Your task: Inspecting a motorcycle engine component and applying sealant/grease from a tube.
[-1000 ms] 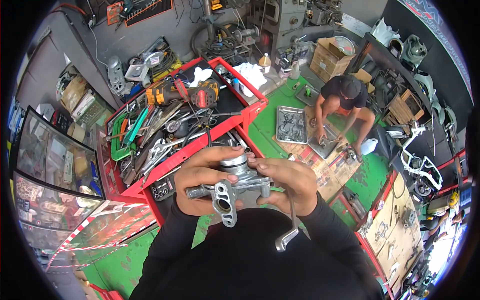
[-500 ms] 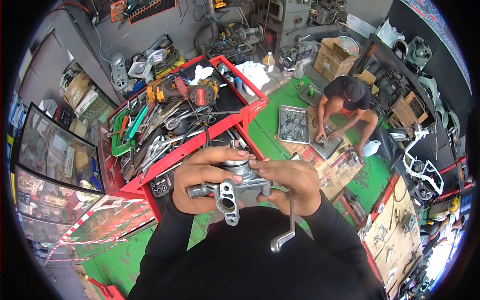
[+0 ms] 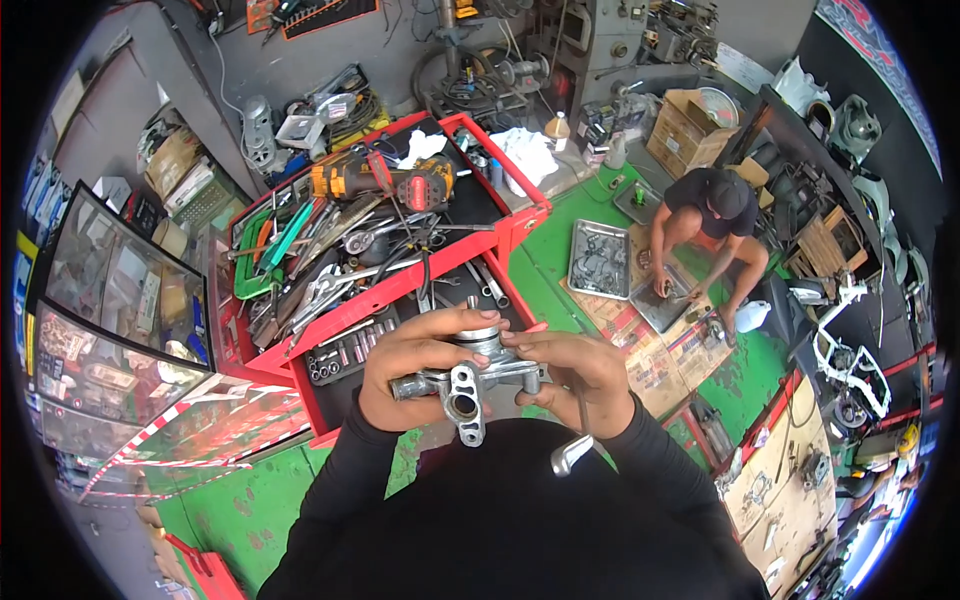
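Both hands hold a silver cast-metal engine part (image 3: 490, 372) in front of my chest. It has a round boss on top, a pipe stub at its left and a flange with holes facing me. My left hand (image 3: 410, 365) wraps its left side, fingers over the top. Pressed against its right side are the fingers and thumb of my right hand (image 3: 580, 368). A shiny metal wrench (image 3: 572, 455) hangs down from my right hand, its angled head low; its upper part is hidden by the fingers.
Ahead left stands a red tool cart (image 3: 400, 270) heaped with hand tools, a yellow-black power tool (image 3: 380, 183) and an open socket drawer (image 3: 350, 350). At right, a person (image 3: 708, 215) crouches over metal trays (image 3: 600, 258) on cardboard. A glass cabinet (image 3: 125, 290) stands left.
My view has shifted, showing more of the open drawer. The hanging wrench has swung and its head sits higher. Both hands keep hold of the metal part.
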The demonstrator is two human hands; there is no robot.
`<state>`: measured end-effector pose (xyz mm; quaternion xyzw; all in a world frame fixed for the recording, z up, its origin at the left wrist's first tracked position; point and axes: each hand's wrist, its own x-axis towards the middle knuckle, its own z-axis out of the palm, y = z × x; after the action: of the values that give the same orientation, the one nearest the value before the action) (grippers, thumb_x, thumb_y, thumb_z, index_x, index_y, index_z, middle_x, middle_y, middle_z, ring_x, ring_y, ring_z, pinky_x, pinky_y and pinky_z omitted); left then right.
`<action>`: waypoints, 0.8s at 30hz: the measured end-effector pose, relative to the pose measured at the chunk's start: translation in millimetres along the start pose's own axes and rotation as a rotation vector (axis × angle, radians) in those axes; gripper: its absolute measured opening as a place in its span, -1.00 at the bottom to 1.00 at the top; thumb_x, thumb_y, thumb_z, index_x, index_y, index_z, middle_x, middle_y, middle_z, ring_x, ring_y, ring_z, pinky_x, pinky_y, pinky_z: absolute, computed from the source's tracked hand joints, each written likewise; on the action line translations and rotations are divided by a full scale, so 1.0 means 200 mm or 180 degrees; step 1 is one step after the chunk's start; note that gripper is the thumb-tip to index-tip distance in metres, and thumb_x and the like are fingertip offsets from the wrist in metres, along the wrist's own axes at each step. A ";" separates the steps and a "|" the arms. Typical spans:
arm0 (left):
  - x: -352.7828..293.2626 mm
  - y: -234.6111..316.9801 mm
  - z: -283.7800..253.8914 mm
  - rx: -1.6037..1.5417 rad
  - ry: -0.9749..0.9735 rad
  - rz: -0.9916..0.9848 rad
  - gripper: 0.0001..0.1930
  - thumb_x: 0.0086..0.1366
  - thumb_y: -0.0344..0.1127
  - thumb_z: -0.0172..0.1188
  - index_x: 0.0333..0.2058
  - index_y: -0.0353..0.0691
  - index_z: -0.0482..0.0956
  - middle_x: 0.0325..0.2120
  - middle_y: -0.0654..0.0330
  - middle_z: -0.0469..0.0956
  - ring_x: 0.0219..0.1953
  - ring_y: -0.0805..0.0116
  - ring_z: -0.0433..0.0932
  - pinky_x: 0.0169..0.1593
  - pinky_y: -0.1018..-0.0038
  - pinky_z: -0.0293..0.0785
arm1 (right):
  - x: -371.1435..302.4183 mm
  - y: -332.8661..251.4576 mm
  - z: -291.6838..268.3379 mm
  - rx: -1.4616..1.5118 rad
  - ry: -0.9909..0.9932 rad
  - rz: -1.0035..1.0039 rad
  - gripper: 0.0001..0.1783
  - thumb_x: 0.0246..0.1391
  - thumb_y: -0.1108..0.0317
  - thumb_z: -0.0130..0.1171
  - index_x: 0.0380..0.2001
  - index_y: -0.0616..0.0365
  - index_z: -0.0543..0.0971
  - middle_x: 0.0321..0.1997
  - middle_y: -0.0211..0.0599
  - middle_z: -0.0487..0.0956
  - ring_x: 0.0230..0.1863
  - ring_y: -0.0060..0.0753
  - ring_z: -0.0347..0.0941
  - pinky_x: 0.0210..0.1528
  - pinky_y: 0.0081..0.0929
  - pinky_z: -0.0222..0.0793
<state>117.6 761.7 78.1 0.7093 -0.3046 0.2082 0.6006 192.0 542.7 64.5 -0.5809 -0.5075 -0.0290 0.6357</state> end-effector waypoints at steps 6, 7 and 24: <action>-0.15 -0.03 0.03 -0.0540 0.0776 -0.0159 -0.60 -0.12 -0.49 0.43 -0.20 -0.31 0.66 0.22 -0.21 0.29 0.13 -0.17 0.46 0.23 0.00 0.34 | -0.03 0.07 0.08 0.0143 -0.0182 0.0476 -0.49 -0.21 0.47 0.48 -0.09 0.21 0.60 0.00 -0.16 0.64 -0.48 -0.54 0.45 -0.51 -0.65 0.27; -0.17 -0.02 0.02 -0.0461 0.0781 -0.0178 -0.58 -0.13 -0.49 0.43 -0.19 -0.32 0.65 0.24 -0.21 0.25 0.14 -0.17 0.44 0.23 0.00 0.35 | -0.03 0.08 0.10 0.0102 -0.0184 0.0508 -0.48 -0.23 0.50 0.48 -0.09 0.21 0.59 0.00 -0.17 0.64 -0.49 -0.56 0.43 -0.51 -0.65 0.26; -0.97 0.08 -0.12 -0.0704 0.3248 -0.1065 -0.57 -0.16 -0.50 0.46 -0.22 -0.34 0.60 0.26 -0.15 0.25 0.15 -0.18 0.42 0.22 0.00 0.36 | 0.40 0.48 0.30 -0.1723 -0.1023 0.1292 -0.74 0.01 0.54 0.16 -0.17 0.19 0.55 -0.38 -0.25 0.52 -0.44 -0.30 0.41 -0.38 -0.46 0.34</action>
<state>-32.6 818.3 -33.7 0.4897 0.1222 0.3942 0.7680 253.7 665.1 39.7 -0.8139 -0.4493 0.0560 0.3642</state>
